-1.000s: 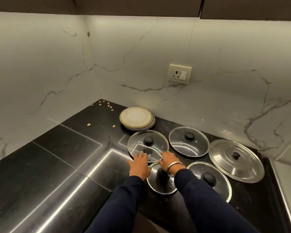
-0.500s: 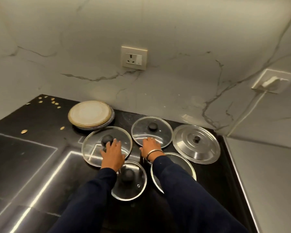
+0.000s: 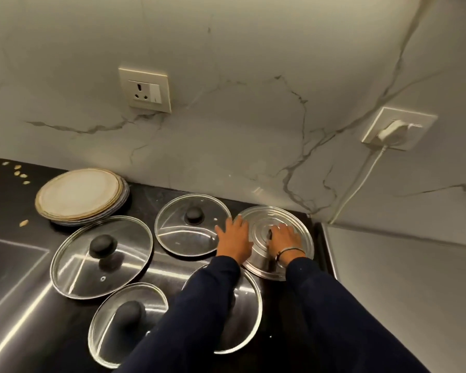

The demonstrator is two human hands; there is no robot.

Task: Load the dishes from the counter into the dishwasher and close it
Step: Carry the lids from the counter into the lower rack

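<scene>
Steel lid [image 3: 261, 261] lies flat at centre right of the frame, on the black counter [image 3: 16, 278] by the marble wall, and both hands are on it! Right hand [image 3: 284, 236] curls over the centre knob, gripping it, bangle on the wrist. Left hand [image 3: 234, 239] lies fingers spread across the lid's left rim. Four glass lids [image 3: 101, 255] surround, stacked plates [image 3: 81, 196] upper left
</scene>
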